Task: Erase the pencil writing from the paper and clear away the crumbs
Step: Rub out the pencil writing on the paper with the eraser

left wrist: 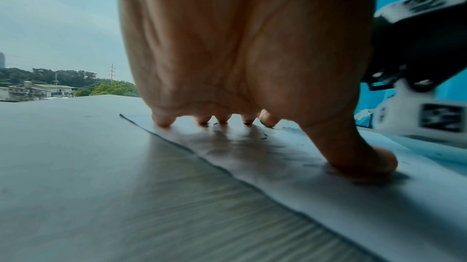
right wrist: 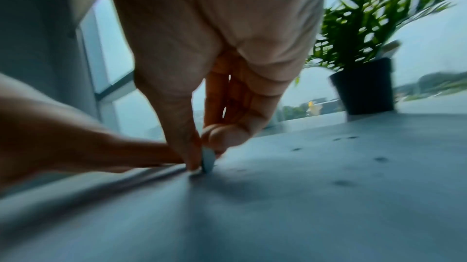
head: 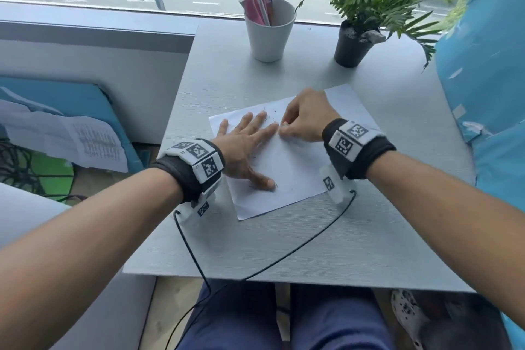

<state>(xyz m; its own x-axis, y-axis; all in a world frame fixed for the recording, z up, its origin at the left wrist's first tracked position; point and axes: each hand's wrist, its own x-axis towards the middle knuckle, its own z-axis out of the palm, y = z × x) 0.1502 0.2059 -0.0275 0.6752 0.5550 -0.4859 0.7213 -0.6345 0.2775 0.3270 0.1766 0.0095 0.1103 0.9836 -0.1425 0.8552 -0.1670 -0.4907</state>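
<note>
Left hand (head: 246,141) spread flat, pinning white paper sheet (head: 295,167); right hand (head: 305,115) pinching small pale eraser (right wrist: 208,159) beside it: erasing underway, dark crumbs (right wrist: 341,183) need sweeping next.

Left hand (head: 246,141) flat, fingers spread; right hand (head: 305,116) pinching.

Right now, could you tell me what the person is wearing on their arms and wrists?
Both forearms are bare, without sleeves. Each wrist carries a black fabric band topped with white blocks bearing black-and-white square markers. A white camera housing hangs under each wrist, with a thin black cable trailing toward the lap.
</note>
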